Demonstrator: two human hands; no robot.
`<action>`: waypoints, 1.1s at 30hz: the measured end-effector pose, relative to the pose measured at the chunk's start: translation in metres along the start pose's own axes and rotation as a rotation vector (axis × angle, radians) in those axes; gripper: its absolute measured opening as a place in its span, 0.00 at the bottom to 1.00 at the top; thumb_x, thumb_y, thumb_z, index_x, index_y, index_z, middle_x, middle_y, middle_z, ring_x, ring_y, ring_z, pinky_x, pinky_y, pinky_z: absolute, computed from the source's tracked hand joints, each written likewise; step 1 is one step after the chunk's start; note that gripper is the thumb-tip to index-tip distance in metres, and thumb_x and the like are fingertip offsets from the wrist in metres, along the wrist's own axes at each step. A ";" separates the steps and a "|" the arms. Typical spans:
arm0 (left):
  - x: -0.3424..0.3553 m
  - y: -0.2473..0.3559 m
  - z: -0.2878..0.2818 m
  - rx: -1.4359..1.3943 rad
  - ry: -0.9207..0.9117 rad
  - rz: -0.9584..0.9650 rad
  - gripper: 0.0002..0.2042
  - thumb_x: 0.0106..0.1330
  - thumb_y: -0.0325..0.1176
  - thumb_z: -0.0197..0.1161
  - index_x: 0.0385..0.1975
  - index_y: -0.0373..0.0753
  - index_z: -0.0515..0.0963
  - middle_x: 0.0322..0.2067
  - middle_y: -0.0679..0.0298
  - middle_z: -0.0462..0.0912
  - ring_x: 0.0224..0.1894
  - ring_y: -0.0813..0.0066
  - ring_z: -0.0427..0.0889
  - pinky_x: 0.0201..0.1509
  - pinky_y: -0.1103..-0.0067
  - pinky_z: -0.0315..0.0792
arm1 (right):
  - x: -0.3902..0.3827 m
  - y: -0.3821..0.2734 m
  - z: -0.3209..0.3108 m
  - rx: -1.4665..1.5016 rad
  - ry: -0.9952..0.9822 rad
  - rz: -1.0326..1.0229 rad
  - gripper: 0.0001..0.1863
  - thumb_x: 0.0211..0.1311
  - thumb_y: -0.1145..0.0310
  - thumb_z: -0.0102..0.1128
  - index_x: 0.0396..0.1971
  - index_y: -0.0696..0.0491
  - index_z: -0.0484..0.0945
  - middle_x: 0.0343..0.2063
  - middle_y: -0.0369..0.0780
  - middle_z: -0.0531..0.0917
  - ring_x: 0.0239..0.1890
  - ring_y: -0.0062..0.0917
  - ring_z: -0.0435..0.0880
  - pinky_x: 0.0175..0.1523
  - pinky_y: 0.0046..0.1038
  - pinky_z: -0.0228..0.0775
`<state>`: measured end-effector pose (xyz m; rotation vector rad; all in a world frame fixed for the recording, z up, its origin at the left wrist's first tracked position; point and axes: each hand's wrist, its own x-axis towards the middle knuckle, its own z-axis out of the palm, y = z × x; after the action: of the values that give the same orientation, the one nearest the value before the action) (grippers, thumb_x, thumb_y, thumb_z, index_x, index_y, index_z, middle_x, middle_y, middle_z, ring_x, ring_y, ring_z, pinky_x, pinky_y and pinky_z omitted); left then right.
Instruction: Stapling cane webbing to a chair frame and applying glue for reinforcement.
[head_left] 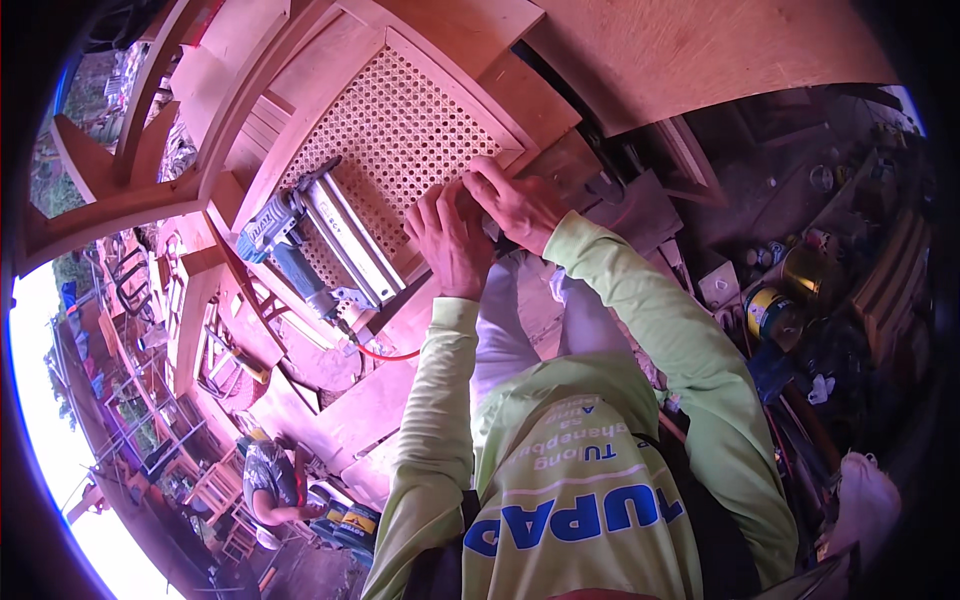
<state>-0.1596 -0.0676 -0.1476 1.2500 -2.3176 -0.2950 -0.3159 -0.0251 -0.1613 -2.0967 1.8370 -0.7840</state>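
Together, left hand (450,240), right hand (520,205), at cane panel (395,130) edge

We are in a furniture workshop: a cane-panelled wooden chair frame (400,130) with a nail gun (310,240) lying on it, unfinished chair frames (150,330) stacked left of it.
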 end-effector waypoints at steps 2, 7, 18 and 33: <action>0.001 0.001 0.000 -0.005 0.000 0.005 0.24 0.60 0.28 0.69 0.58 0.44 0.77 0.54 0.60 0.79 0.55 0.55 0.75 0.61 0.59 0.64 | -0.001 0.002 0.001 0.034 0.012 0.005 0.29 0.64 0.76 0.58 0.66 0.59 0.73 0.64 0.43 0.74 0.35 0.40 0.90 0.35 0.38 0.85; 0.001 0.003 -0.002 0.008 0.008 0.006 0.23 0.61 0.31 0.71 0.59 0.46 0.79 0.53 0.61 0.79 0.55 0.55 0.75 0.61 0.59 0.65 | -0.006 0.002 -0.002 0.102 0.130 -0.034 0.23 0.71 0.74 0.57 0.64 0.58 0.74 0.59 0.44 0.77 0.37 0.42 0.89 0.37 0.40 0.86; 0.006 0.004 -0.004 -0.019 0.044 -0.022 0.23 0.59 0.37 0.75 0.55 0.45 0.80 0.52 0.60 0.79 0.54 0.56 0.76 0.59 0.60 0.65 | 0.007 0.044 -0.050 0.012 0.182 -0.055 0.36 0.50 0.74 0.79 0.63 0.50 0.80 0.57 0.40 0.78 0.56 0.38 0.79 0.63 0.41 0.70; 0.002 0.006 -0.003 -0.034 0.051 -0.012 0.22 0.59 0.35 0.74 0.54 0.43 0.79 0.52 0.60 0.79 0.55 0.55 0.77 0.59 0.60 0.67 | 0.027 0.050 -0.054 0.080 -0.028 -0.238 0.23 0.47 0.81 0.73 0.47 0.56 0.80 0.47 0.41 0.77 0.51 0.42 0.78 0.58 0.43 0.72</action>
<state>-0.1631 -0.0655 -0.1423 1.2406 -2.2536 -0.3016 -0.3852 -0.0515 -0.1356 -2.2889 1.5327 -0.8622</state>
